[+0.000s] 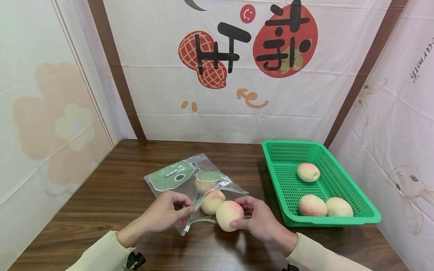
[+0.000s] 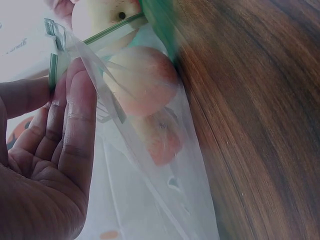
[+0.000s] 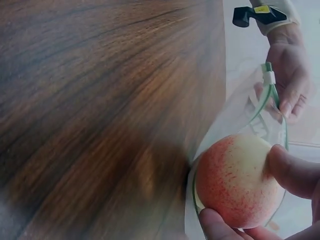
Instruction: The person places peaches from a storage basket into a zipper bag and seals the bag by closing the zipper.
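Zip bag [image 1: 190,184] lies on the wooden table [image 1: 112,195], thin, floppy and slick; I see my left hand [image 1: 166,215] pinching its open edge by the zipper strip, the best hold. Two peaches sit inside. My right hand [image 1: 259,220] grips a third peach [image 1: 229,215] at the mouth, fingers curled round it; soft-skinned, likely bruises, so hold gently. Green basket [image 1: 342,222] with three more peaches stands right.

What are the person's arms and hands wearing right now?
Both arms wear pale cream long sleeves, left sleeve and right sleeve. The left hand and right hand are bare, with no gloves. A small black mount with a yellow label sits at the left wrist.
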`<state>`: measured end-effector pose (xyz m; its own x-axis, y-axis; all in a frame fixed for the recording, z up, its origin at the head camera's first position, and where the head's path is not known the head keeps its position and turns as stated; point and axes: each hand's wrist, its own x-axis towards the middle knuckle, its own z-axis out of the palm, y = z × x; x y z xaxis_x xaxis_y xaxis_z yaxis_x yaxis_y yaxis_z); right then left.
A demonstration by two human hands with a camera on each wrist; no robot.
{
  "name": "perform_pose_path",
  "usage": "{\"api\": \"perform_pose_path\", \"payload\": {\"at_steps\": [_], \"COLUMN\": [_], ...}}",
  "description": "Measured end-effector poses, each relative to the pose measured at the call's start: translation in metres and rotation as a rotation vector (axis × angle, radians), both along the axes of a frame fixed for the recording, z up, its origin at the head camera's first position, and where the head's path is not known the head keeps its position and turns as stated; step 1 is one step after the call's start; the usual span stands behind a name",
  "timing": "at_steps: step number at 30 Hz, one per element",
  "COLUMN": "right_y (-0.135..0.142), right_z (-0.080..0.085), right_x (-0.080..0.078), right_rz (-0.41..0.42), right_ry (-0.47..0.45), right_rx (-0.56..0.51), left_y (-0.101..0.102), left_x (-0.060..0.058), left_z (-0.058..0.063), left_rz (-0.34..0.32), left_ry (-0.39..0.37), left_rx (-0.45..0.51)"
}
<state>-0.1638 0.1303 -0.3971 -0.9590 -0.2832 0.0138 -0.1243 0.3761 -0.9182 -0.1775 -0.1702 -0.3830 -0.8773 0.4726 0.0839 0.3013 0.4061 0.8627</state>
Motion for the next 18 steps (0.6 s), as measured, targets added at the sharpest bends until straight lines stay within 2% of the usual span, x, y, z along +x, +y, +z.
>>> {"api": "perform_pose_path", "payload": {"at_steps": [18], "right_y": [-0.027], "right_z": [-0.020], "right_x": [0.000], "right_rz": [0.004], "right_ry": [0.055], "right_rx": [-0.155], "left_y": [0.001], "left_x": [-0.002], "left_z": [-0.001], "left_rz": [-0.077], "left_ry": [0.013], "left_rx": [0.004]}}
